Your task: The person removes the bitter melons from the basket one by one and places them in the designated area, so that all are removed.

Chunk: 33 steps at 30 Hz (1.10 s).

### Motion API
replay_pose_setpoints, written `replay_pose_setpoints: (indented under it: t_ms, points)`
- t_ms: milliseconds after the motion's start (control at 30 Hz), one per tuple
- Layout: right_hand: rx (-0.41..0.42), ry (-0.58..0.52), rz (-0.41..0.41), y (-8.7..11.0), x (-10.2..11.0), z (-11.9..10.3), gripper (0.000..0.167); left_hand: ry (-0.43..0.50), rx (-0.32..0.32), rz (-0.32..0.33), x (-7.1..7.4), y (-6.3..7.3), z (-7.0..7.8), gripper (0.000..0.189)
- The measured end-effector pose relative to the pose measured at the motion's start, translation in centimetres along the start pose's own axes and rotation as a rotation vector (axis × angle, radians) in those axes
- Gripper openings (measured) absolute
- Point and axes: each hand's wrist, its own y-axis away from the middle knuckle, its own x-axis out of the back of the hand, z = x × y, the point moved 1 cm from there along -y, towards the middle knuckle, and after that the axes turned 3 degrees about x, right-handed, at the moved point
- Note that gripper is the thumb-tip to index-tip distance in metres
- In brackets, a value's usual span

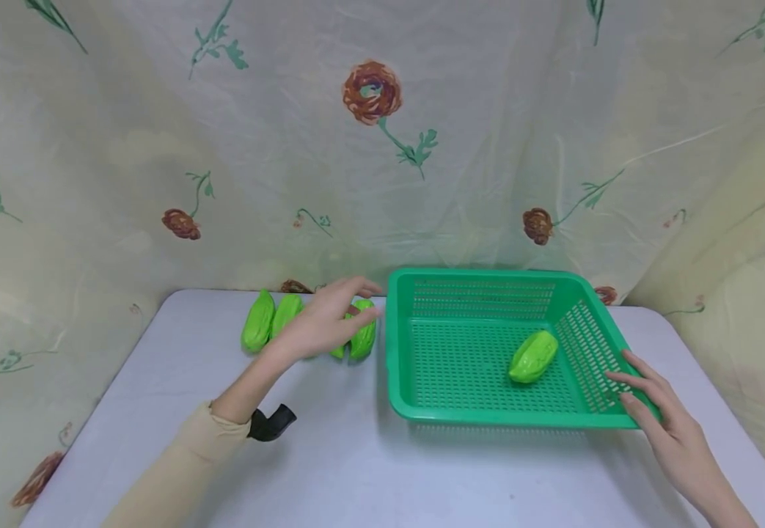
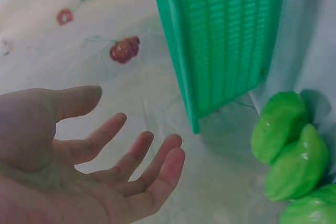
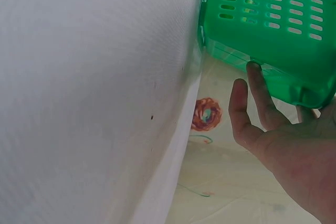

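Observation:
My left hand (image 1: 328,317) hovers over several green, ridged, carambola-like fruits beside the basket's left side. In the left wrist view, its fingers are spread and loosely bent, with nothing in the palm. One fruit (image 1: 257,323) lies at the row's left end, and another (image 1: 363,330) is at the right end; the hand hides part of those between. My right hand (image 1: 675,433) holds the green plastic basket (image 1: 488,419) by its near right corner, with fingers on both sides of the rim in the head and right wrist views. Inside the basket lies one green fruit (image 1: 534,357).
A white tabletop (image 1: 356,469) lies under the basket and fruits. Behind it hangs a pale flowered curtain (image 1: 276,147), close to the basket's back rim. A black strap-like piece (image 1: 273,423) sticks out at the left wrist.

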Motion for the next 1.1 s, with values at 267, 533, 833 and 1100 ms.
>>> replay_pose_setpoints:
  t_ms: [267,533,833,1100]
  points:
    - [0.006,-0.002,0.004,-0.2,0.1,-0.1,0.036,0.002,-0.005,-0.053,-0.2,-1.7,2.0,0.042]
    - [-0.001,-0.002,0.004,-0.1,0.0,-0.1,0.036,-0.019,-0.041,-0.108,-1.4,-3.3,3.8,0.04]
    - [-0.004,0.0,0.002,0.0,0.2,-0.1,0.037,-0.01,-0.019,-0.159,-2.7,-5.1,5.4,0.039]
    - [0.011,-0.013,0.002,0.1,0.0,-0.1,0.037,0.005,-0.024,-0.186,-3.5,-6.0,6.2,0.038]
